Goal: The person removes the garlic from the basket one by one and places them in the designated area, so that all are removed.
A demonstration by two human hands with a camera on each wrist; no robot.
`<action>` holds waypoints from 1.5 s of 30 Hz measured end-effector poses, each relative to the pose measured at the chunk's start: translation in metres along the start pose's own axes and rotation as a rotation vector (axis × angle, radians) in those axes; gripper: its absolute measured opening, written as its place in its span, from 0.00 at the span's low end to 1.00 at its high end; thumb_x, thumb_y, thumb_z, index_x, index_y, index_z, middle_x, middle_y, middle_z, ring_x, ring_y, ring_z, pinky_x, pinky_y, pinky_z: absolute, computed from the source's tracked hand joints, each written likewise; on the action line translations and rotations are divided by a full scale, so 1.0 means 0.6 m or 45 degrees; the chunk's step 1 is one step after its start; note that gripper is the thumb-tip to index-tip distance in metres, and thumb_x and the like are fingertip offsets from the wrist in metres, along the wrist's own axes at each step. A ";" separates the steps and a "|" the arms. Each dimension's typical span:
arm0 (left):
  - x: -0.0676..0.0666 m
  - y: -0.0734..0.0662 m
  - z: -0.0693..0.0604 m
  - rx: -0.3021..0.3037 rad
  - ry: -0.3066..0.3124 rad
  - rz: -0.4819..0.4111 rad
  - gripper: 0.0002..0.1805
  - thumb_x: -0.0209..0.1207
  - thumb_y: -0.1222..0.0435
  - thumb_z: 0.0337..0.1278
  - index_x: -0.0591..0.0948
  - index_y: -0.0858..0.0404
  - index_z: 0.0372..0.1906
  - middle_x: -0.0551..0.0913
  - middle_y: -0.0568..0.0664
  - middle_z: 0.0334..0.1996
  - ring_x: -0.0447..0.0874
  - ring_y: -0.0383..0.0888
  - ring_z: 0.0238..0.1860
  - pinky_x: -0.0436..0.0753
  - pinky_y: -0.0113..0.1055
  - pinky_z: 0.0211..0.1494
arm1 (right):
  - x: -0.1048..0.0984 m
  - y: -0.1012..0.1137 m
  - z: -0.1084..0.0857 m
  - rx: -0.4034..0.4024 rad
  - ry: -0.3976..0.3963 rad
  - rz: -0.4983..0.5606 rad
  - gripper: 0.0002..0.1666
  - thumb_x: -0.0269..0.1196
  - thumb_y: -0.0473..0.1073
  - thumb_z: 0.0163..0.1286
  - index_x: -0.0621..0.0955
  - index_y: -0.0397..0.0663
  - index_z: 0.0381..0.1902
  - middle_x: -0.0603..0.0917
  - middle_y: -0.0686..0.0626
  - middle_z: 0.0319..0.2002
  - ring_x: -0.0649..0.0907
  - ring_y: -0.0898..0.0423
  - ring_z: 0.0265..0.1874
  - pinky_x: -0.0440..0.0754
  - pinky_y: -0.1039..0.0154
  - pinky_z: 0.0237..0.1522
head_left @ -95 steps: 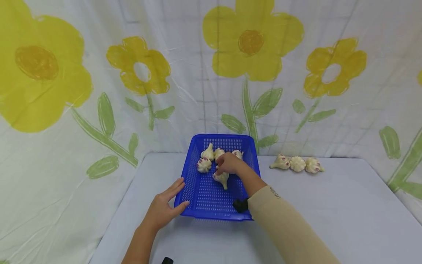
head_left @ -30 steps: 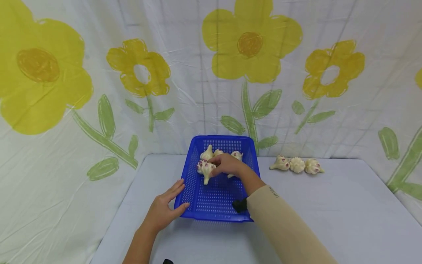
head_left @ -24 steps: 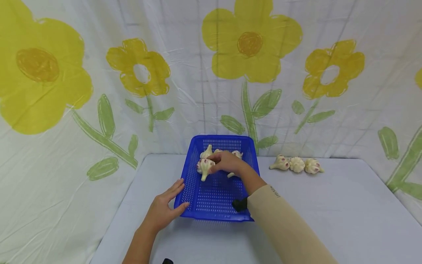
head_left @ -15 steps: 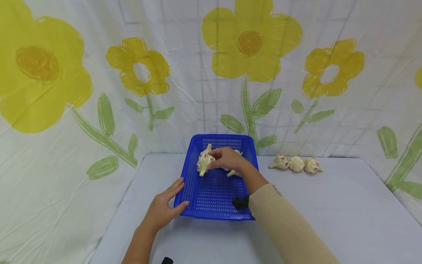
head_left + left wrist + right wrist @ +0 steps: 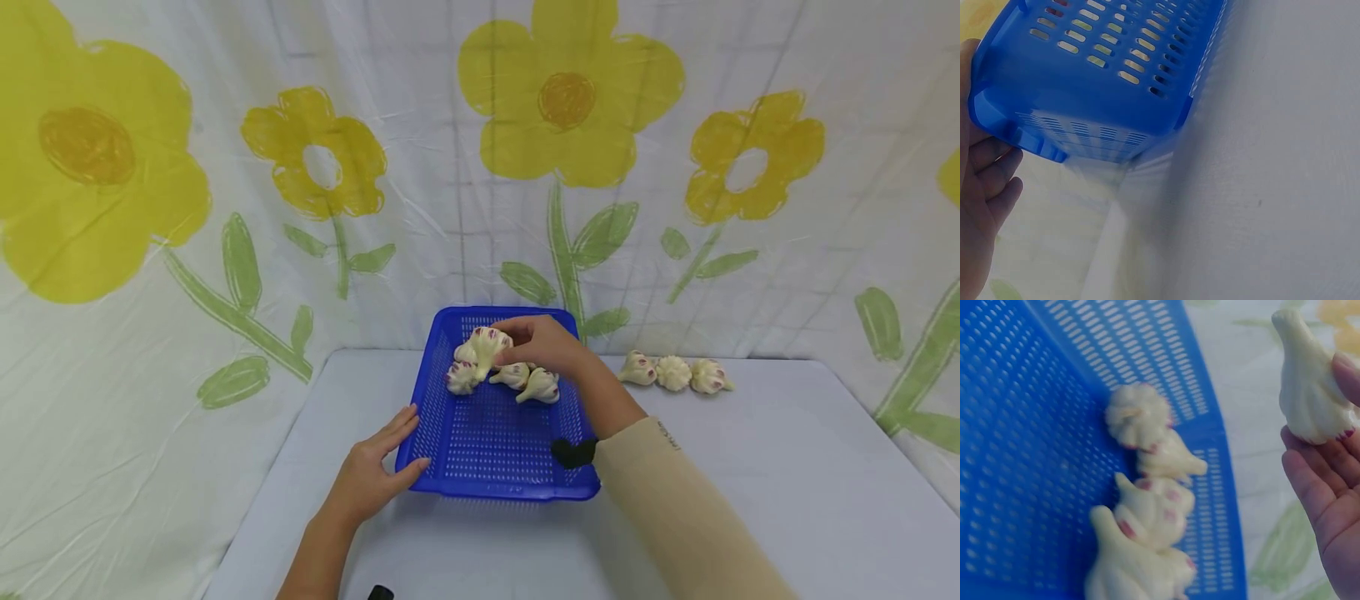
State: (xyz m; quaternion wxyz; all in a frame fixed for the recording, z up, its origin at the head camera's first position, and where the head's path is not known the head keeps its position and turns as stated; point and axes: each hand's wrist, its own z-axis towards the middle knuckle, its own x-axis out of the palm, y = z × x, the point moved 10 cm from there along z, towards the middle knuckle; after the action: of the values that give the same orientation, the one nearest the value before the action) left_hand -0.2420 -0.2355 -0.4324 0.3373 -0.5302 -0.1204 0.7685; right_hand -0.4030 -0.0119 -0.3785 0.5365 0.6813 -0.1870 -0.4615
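Observation:
A blue perforated plastic basket (image 5: 487,487) stands on the table with several white, purple-marked garlic bulbs in its far half. My right hand (image 5: 542,343) pinches one garlic bulb (image 5: 486,350) between thumb and fingers, above the others. In the right wrist view this held garlic bulb (image 5: 1310,387) is apart from the row of bulbs, and the hand (image 5: 1335,487) has its thumb over it. My left hand (image 5: 371,471) holds the basket's near left corner. In the left wrist view its fingers (image 5: 997,178) lie under the rim (image 5: 1041,150).
Three more garlic bulbs (image 5: 673,372) lie in a row on the pale table (image 5: 712,475), right of the basket. A cloth with yellow flowers (image 5: 567,100) hangs behind the table. A black wrist device (image 5: 573,452) overlaps the basket's right side.
My right hand has lifted the garlic bulb from the basket's left side, up and to the right. Bulbs formerly behind the hand now show. The left hand has stayed put.

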 end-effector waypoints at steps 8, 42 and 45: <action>0.003 0.000 0.002 -0.009 0.009 -0.009 0.36 0.70 0.52 0.52 0.75 0.59 0.66 0.70 0.44 0.70 0.71 0.46 0.69 0.74 0.46 0.66 | -0.076 -0.003 -0.046 0.005 -0.123 0.104 0.37 0.73 0.52 0.58 0.76 0.56 0.65 0.81 0.49 0.60 0.79 0.51 0.60 0.81 0.52 0.59; 0.002 -0.002 0.001 0.026 -0.013 -0.005 0.35 0.70 0.53 0.52 0.76 0.61 0.65 0.71 0.45 0.69 0.72 0.48 0.68 0.76 0.47 0.63 | -0.187 -0.334 -0.282 0.381 -1.125 0.927 0.41 0.66 0.31 0.64 0.64 0.43 0.73 0.77 0.63 0.50 0.74 0.69 0.52 0.75 0.82 0.50; 0.003 -0.001 0.001 0.024 -0.011 -0.007 0.35 0.70 0.53 0.52 0.76 0.61 0.65 0.71 0.44 0.69 0.72 0.47 0.68 0.76 0.46 0.63 | -0.186 -0.352 -0.289 0.404 -1.166 0.885 0.41 0.67 0.29 0.62 0.66 0.42 0.72 0.79 0.67 0.42 0.76 0.70 0.46 0.77 0.82 0.46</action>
State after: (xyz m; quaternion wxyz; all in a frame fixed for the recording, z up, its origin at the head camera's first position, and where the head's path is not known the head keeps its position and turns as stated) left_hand -0.2429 -0.2338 -0.4328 0.3439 -0.5232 -0.1163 0.7710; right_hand -0.3663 0.2432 -0.5222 0.4126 0.3837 -0.6779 -0.4722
